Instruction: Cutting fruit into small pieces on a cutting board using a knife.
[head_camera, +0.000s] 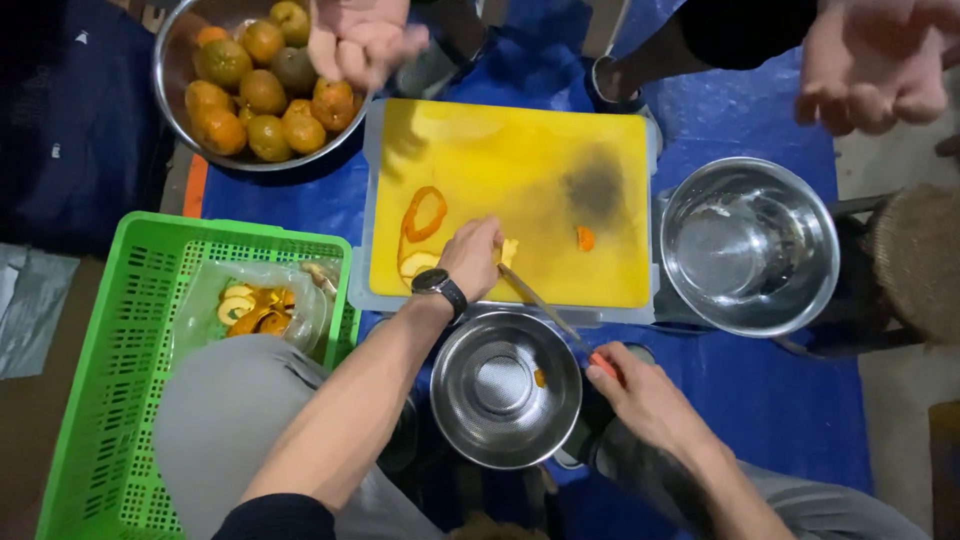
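Observation:
My left hand, with a black watch on the wrist, presses a pale piece of fruit against the yellow cutting board. My right hand grips the orange handle of a knife, whose blade points up toward the fruit piece. A curl of orange peel, a pale slice and a small orange bit lie on the board. A steel strainer bowl sits below the board between my arms.
Another person's hands reach over a steel bowl of oranges at top left and hang at top right. A steel bowl stands right of the board. A green crate holds a bag of peels.

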